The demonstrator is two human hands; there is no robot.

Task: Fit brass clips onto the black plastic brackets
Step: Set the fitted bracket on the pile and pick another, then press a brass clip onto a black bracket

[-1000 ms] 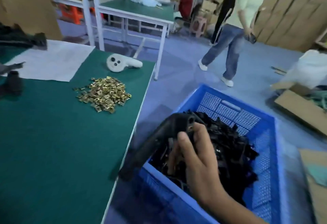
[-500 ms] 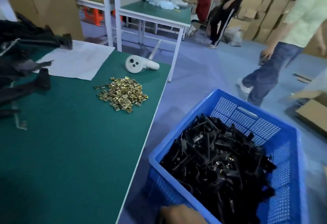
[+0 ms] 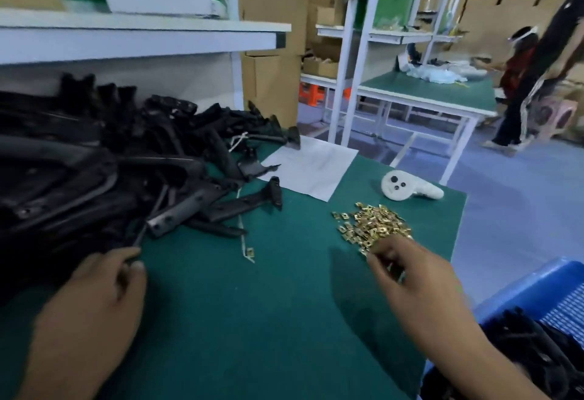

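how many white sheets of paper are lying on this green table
1. The sheet of paper lies flat at the table's far side, beside the black brackets; others may be hidden under that pile.

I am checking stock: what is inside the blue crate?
The blue crate holds black plastic brackets. Only its corner shows; the right hand and the frame edge hide the rest.

- Right hand point(image 3: 414, 276): fingertips buried in near edge of brass clips point(image 3: 373, 225); any clip held is hidden beneath the fingers.
- Left hand point(image 3: 94, 301): motion-blurred; wrist cut off at frame bottom.
- Blue crate point(image 3: 534, 289): cropped at right edge.
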